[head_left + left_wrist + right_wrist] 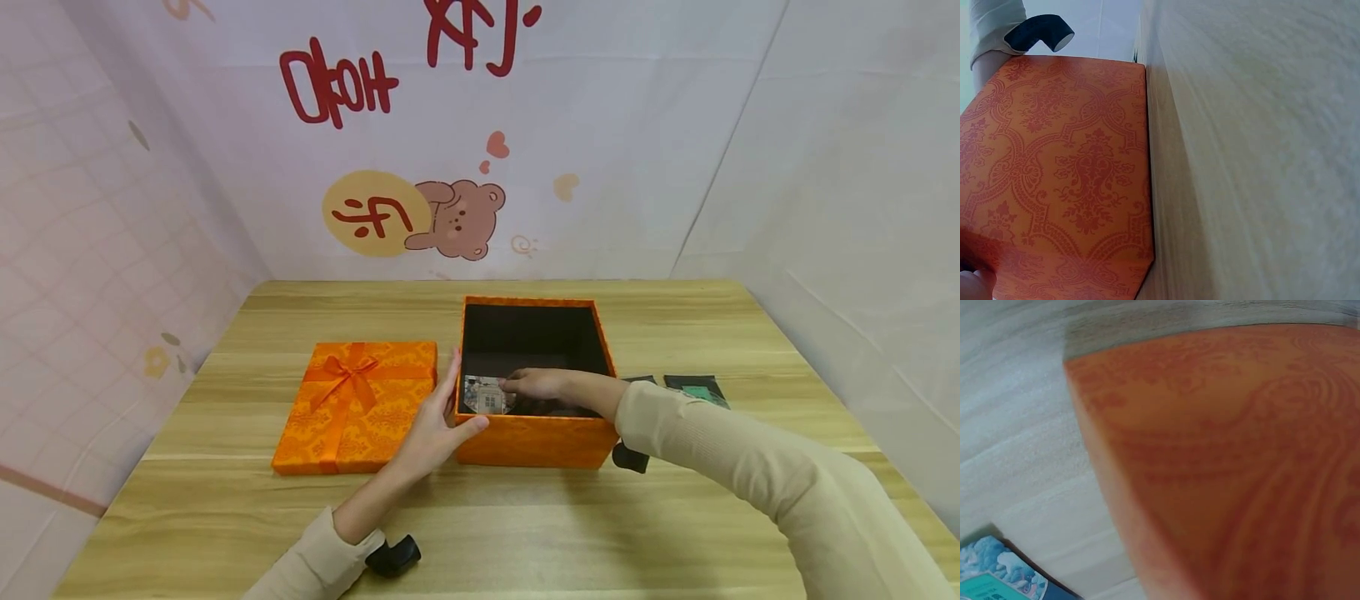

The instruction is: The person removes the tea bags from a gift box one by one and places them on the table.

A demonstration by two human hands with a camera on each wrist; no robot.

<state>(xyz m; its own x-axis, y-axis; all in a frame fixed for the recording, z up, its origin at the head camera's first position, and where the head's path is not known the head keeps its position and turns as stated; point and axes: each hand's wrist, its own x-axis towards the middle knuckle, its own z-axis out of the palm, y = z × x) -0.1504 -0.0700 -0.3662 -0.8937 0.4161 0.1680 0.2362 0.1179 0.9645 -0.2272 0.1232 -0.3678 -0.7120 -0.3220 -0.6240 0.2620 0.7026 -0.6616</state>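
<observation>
An orange patterned box (536,442) with a dark inside stands without its lid on the table. My left hand (431,429) rests at its front left corner, straight fingers along the left side and thumb against the front edge. In the left wrist view, the thumb (975,284) shows at the box wall (1091,169). My right hand (543,383) reaches inside the box and pinches the right edge of a flat packet (483,396) with a pinkish printed picture, near the front left inner corner. The right wrist view has only the box's outer wall (1241,456), not the hand.
Left of the box lies its orange lid (360,408) with a ribbon bow. To the right, a dark packet with a green label (697,390) lies on the table (495,533), and another dark packet (640,379) is partly hidden by the right arm. White printed cloth hangs behind.
</observation>
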